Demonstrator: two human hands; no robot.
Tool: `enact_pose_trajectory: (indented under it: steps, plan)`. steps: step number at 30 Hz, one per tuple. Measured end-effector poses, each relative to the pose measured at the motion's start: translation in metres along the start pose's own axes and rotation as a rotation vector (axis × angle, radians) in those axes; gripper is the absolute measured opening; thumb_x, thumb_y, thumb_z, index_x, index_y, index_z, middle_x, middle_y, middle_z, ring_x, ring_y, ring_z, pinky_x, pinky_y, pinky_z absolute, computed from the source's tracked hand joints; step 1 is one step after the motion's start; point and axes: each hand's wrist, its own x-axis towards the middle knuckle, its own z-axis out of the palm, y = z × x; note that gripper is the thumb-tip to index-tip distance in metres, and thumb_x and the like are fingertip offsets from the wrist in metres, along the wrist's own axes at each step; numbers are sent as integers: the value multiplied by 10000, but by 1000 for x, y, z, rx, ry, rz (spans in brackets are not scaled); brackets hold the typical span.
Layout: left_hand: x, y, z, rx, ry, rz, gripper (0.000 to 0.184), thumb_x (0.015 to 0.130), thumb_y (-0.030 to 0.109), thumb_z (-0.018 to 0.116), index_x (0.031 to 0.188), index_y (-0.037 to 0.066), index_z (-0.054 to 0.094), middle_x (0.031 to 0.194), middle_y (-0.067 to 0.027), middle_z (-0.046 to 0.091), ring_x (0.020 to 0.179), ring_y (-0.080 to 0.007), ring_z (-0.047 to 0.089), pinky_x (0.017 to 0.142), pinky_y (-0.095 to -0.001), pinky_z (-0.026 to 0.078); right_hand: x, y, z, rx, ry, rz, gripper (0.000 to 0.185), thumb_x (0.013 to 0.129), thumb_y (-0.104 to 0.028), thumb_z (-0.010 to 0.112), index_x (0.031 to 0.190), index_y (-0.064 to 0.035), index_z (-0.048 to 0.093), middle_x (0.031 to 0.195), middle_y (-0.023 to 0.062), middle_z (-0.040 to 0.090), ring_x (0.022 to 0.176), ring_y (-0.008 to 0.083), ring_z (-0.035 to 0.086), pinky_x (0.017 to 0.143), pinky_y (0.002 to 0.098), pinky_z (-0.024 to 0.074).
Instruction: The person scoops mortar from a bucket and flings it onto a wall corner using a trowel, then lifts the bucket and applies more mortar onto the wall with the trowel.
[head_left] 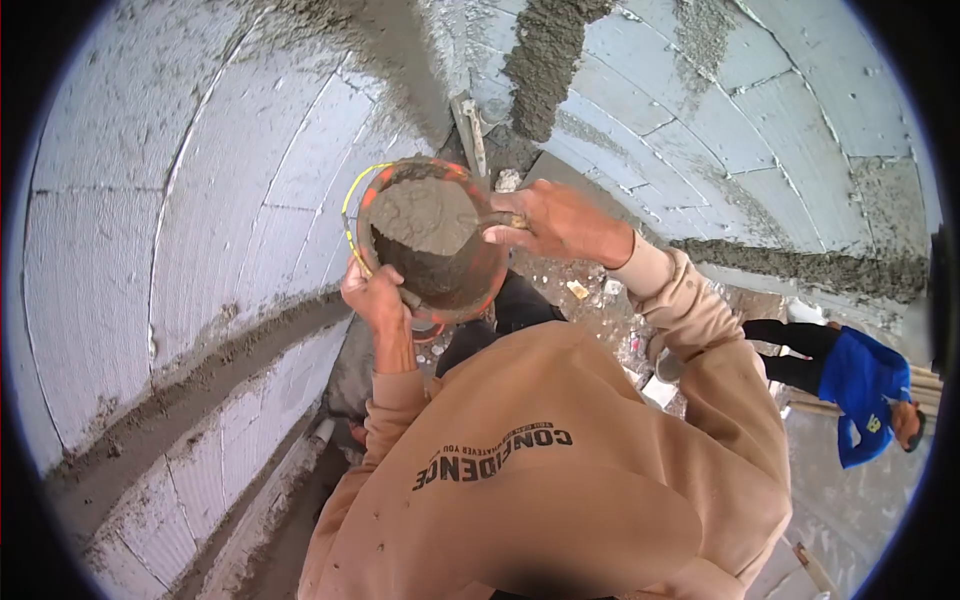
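Wall of pale blocks (240,190) at left, one mortar band (200,410) along it. Left hand (375,295) clamped on rim of one orange bucket (485,280), near the wall, between the hands; one yellow bail (348,205). Contents: grey mortar (425,215). Right hand (565,222), apart from left, closed round one handled tool (503,219), far end at mortar. Littered floor (590,300) opens rightward toward one person in blue (865,390).

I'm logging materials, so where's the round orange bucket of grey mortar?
The bucket is in the head view, above and left of centre, between the left hand at its rim and the right hand.
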Motion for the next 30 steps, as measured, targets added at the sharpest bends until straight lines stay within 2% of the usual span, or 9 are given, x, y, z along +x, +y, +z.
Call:
enact_pose_trajectory:
  steps: [1, 5, 7, 11, 14, 22, 24, 26, 30]
  plan:
    - [4, -5, -2, 14, 16, -17, 545, 661, -208, 485, 1163, -118, 675, 1007, -47, 649, 705, -89, 542, 487, -220, 391, 10, 19, -2, 27, 113, -176, 510, 965, -486, 668, 1157, -13, 676, 716, 169, 666, 691, 346, 674, 648, 469, 521]
    - [14, -13, -6, 98, 126, -37, 581, 653, -203, 472, 1191, -108, 669, 1016, -44, 653, 709, -85, 539, 502, -209, 388, 70, 85, -56, 784, -621, 179, 506, 992, -503, 653, 1047, 0, 667, 648, -7, 528, 487, 75, 479, 479, 297, 438]
    - [15, -11, -11, 122, 130, -22, 590, 643, -198, 470, 1190, -105, 670, 1016, -44, 652, 712, -85, 538, 516, -210, 393, 95, 165, -43, 1086, -675, 293, 456, 1009, -481, 633, 1017, -26, 649, 625, -23, 490, 469, 63, 435, 453, 298, 410]
    - [9, 1, -9, 152, 187, -18, 595, 609, -181, 466, 1159, -98, 677, 964, -20, 636, 713, -85, 532, 559, -214, 408, 100, 297, -13, 881, 170, 766, 395, 1020, -439, 624, 914, -62, 572, 611, -21, 489, 463, 77, 450, 434, 268, 406]
    - [8, 2, -15, 97, 187, -19, 599, 595, -173, 486, 1159, -97, 676, 917, -4, 618, 706, -80, 517, 559, -210, 390, 52, 273, -40, 767, 336, 739, 408, 1022, -444, 619, 884, -65, 563, 613, -14, 496, 458, 89, 463, 443, 270, 416]
    - [9, -17, -62, 96, 151, -80, 643, 579, -176, 509, 1199, -90, 657, 922, -10, 603, 710, -97, 524, 595, -230, 416, -100, 186, 136, 554, 289, 960, 423, 1018, -420, 611, 941, -5, 640, 690, 78, 634, 473, 155, 572, 464, 324, 466]
    - [-4, -7, -63, 75, 106, -80, 640, 578, -186, 511, 1195, -92, 656, 933, -18, 612, 732, -109, 543, 610, -239, 434, -154, 173, 210, 188, 124, 955, 638, 979, -504, 579, 1292, 49, 637, 1248, 288, 669, 1039, 395, 706, 940, 478, 545]
    - [-14, 0, -65, 28, 73, -73, 628, 578, -192, 510, 1179, -91, 660, 938, -21, 617, 736, -111, 548, 613, -240, 438, -215, 159, 290, -17, 155, 864, 554, 972, -474, 589, 1194, 22, 693, 1079, 275, 723, 1011, 426, 708, 892, 487, 554]
    - [-16, -9, -83, 108, 76, -66, 533, 615, -206, 501, 1107, -98, 673, 916, -27, 623, 704, -111, 547, 577, -249, 430, -333, 128, 397, 117, -84, 1295, 573, 967, -537, 538, 1195, -42, 716, 1183, 254, 703, 1160, 399, 662, 970, 477, 534]
